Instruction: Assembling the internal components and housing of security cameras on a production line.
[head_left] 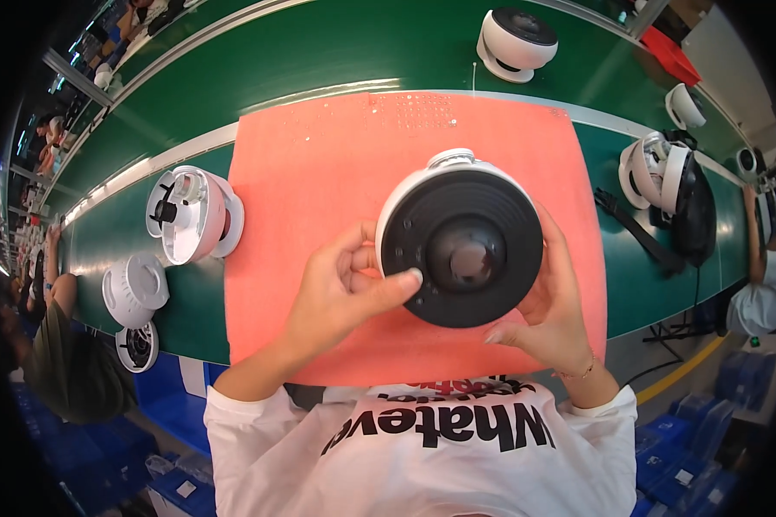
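Observation:
In front of me I hold a round white appliance (431, 194) with a black disc-shaped face and a glossy dome at its middle. My left hand (347, 280) grips its left side, with the thumb laid on the black face near a row of small marks. Around the lower right edge curls my right hand (553, 314), its fingers partly hidden behind the housing and its thumb below the rim. The appliance is above a pink mat (310, 207), its face turned up toward me.
A white housing with its inside exposed (194, 215) stands left of the mat, near white round parts (135, 289). A finished-looking white and black unit (517, 43) sits on the green conveyor (319, 56). Small screws (422, 110) lie on the mat's far edge. An opened unit (660, 172) stands right.

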A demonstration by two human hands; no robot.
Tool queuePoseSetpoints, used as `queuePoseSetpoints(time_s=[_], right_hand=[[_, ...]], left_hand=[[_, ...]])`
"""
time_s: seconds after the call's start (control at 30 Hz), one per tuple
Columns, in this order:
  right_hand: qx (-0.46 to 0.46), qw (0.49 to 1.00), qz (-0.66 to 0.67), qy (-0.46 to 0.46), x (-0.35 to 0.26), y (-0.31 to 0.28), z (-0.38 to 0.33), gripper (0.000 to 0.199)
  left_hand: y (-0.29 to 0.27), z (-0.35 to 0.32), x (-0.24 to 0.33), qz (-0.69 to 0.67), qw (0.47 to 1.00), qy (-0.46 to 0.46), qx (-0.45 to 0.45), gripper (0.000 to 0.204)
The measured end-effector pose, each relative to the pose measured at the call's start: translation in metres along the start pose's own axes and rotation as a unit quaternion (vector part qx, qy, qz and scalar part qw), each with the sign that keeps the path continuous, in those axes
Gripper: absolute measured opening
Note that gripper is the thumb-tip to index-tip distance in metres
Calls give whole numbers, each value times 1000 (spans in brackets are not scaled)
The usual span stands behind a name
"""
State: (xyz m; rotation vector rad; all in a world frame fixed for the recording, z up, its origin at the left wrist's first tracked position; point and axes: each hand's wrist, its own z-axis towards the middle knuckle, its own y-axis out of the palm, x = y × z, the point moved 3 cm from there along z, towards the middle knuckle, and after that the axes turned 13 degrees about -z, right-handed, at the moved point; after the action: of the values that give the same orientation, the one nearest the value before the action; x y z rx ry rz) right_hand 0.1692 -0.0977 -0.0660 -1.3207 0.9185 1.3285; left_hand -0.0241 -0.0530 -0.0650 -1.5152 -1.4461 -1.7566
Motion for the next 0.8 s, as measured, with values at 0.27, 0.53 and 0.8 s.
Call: queuePoseSetpoints(time_s=[0.27,0.53,0.8], right_hand=[[20,999,29,11,-7,6,6,97],[38,998,46,-30,2,11,2,97],[110,992,-47,-52,17,17,-12,101]], left_hand=[[3,6,5,11,1000,-12,21,33],[0,6,0,14,999,37,9,32],[-1,-1,-13,59,993,99,10,40]])
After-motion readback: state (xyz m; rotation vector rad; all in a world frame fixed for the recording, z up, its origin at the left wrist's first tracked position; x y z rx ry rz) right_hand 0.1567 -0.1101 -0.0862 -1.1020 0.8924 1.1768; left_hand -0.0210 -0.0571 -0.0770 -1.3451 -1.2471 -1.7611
